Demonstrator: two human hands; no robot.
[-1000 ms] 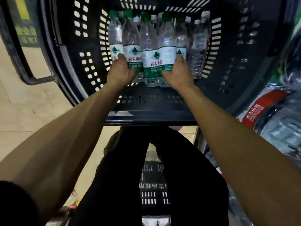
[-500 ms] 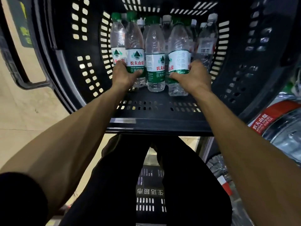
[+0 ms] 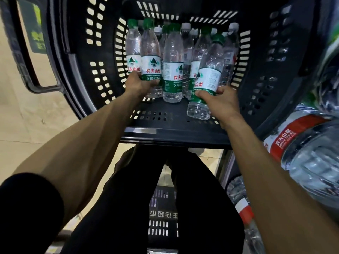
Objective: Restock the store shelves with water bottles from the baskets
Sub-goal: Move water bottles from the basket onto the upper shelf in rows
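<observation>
Several clear water bottles with green caps and white-green labels stand at the far end of a black plastic basket [image 3: 183,129]. My right hand [image 3: 222,102] is shut on one water bottle [image 3: 207,77], which is tilted and lifted toward me off the basket floor. My left hand [image 3: 140,85] is wrapped around the lower part of another green-capped bottle [image 3: 151,57] that stands upright at the left of the group. A third bottle [image 3: 173,66] stands free between my hands.
Large water jugs with red labels [image 3: 300,149] crowd the shelf at the right. A second black basket [image 3: 163,217] lies on the floor between my legs. The basket's handle [image 3: 34,83] sticks out at the left over beige floor tiles.
My right hand has pulled its bottle out of the group, tilting it and drawing it toward me. My left hand has stayed on its bottle. The view has shifted slightly downward.
</observation>
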